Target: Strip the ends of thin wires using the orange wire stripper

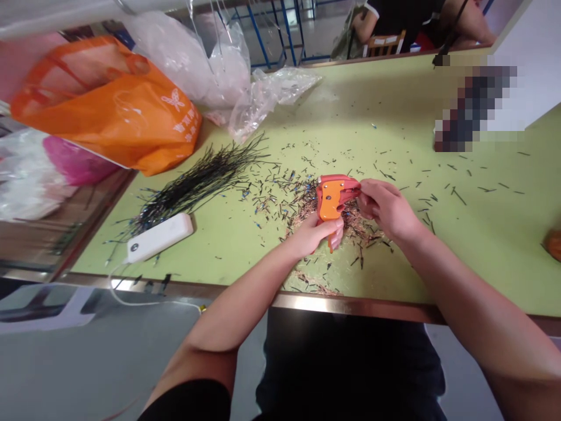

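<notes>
My left hand [322,234] is wrapped round the handles of an orange and red wire stripper [331,199], held upright over a heap of scraps. Close against the tool's jaw end on the right, my right hand [385,204] is pinched closed. Whatever sits between its fingertips is too small to make out. Short black wire offcuts and coppery strands [363,231] lie below and around both hands. To the left, a bundle of long black wires [197,175] rests on the green tabletop [245,257], with small blue bits at some ends.
A white power bank [160,237] with a white cable lies near the front left edge. Behind it stand an orange bag [127,111] and clear plastic bags [272,93]. A white panel [534,70] rises at right. Another person [403,23] sits beyond the table.
</notes>
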### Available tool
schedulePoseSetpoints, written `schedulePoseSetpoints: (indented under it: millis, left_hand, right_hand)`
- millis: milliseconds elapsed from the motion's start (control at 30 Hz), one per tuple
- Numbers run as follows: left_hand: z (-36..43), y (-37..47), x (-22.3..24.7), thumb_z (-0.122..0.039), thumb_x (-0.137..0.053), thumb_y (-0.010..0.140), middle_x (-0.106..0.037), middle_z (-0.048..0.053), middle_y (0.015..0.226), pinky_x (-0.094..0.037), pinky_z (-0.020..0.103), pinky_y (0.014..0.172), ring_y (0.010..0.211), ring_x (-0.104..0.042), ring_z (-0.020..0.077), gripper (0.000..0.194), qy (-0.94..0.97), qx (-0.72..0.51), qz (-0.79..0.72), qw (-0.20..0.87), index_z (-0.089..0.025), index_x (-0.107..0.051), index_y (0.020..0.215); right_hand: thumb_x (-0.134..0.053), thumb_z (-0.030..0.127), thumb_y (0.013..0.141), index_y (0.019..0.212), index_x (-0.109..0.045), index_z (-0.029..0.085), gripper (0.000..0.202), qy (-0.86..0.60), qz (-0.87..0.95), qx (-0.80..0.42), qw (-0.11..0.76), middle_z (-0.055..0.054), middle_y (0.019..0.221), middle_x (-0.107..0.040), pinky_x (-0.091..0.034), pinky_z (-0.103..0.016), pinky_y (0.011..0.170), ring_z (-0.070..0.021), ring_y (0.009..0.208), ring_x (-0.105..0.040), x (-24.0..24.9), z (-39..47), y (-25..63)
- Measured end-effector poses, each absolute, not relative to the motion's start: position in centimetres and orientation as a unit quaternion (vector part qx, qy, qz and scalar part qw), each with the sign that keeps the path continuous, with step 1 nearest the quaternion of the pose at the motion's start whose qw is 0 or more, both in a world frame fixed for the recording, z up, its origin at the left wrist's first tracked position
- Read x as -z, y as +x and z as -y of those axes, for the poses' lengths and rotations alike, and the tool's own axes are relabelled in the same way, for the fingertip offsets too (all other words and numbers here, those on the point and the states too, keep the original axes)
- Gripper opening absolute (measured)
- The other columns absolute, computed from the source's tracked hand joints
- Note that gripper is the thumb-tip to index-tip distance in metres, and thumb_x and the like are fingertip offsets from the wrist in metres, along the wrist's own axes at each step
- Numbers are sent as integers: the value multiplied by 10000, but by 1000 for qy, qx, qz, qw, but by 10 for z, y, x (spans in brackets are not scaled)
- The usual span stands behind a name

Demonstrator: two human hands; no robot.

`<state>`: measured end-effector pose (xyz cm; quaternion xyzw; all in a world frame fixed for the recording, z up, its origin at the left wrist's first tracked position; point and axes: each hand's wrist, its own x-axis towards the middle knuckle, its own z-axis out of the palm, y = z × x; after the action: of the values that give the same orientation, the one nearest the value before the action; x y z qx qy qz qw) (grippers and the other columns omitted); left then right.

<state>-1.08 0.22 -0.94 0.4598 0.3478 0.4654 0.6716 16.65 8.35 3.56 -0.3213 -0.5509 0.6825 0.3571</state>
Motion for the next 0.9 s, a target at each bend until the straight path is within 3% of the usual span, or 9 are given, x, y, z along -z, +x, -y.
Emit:
schedulePoseSetpoints:
  millis: [300,600,900]
  left_hand:
    - [1,-3,7,-583,-769,881,-430,-71,490,-402,245,452,409,-435,76,562,435,-464,-381,671,-219,-464,581]
    - [3,5,2,-568,-792,843,-349,-100,424,-357,217,379,340,-331,61,564,349,-481,-360,719,-230,-433,569]
    - [5,-3,-12,-560,-764,803,-407,-71,464,-426,247,400,370,-395,92,462,302,-501,-237,776,-214,-513,627]
  right_hand:
    - [-643,372,938,553,-490,229,439,-294,501,-723,374,64,470,-295,-249,-305,488,-114,460,-262,-35,-79,161]
    - [-714,355,877,602,-387,231,445,-236,377,-822,354,96,503,-177,-232,-263,475,-104,501,-134,-41,-74,154]
    - [-759,431,877,632,-306,255,545,-219,387,-787,427,97,527,-140,-206,-284,439,-119,497,-103,-50,-68,160]
